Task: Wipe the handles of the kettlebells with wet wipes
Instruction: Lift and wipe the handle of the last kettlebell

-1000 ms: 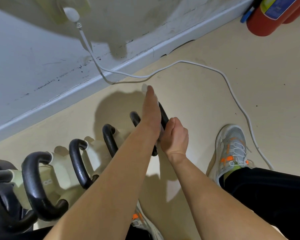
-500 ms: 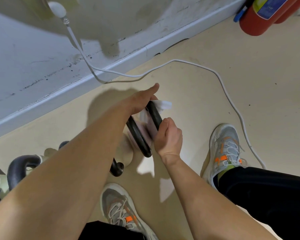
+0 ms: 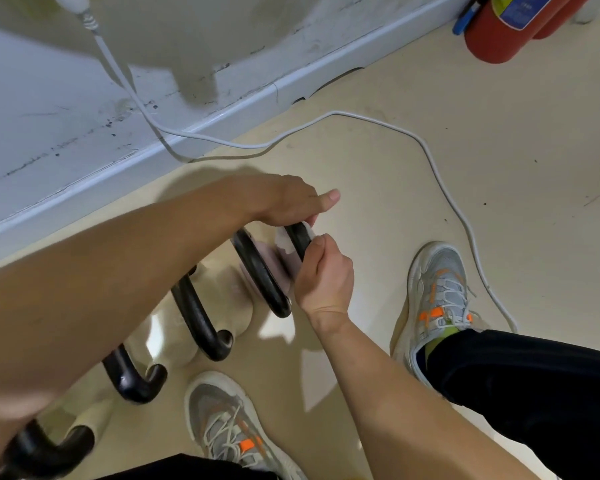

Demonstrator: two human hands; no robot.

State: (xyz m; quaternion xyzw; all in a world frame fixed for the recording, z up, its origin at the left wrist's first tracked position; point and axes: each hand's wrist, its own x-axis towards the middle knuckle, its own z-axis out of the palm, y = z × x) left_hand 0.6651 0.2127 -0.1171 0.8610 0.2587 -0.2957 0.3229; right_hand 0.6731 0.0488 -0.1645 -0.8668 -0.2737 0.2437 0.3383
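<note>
A row of pale kettlebells with black handles stands on the floor along the wall. My left hand [image 3: 288,200] grips the top of the end kettlebell's black handle [image 3: 300,237], thumb pointing right. A white wet wipe [image 3: 284,241] is wrapped round that handle just below my left hand. My right hand [image 3: 324,275] holds the wipe and the handle's near side in a fist. The neighbouring black handle [image 3: 260,271] curves down beside my right wrist. Two more handles [image 3: 198,320] [image 3: 129,379] follow to the lower left, partly hidden by my left forearm.
A white cable [image 3: 440,174] trails from the wall across the floor past my right shoe [image 3: 437,292]. My left shoe [image 3: 229,424] stands near the kettlebells. A red fire extinguisher [image 3: 506,26] lies at the top right. The white skirting [image 3: 222,112] runs behind.
My left hand has turned from edge-on above the handle to gripping its top. The view has shifted, so the kettlebell row sits lower left and my left shoe shows.
</note>
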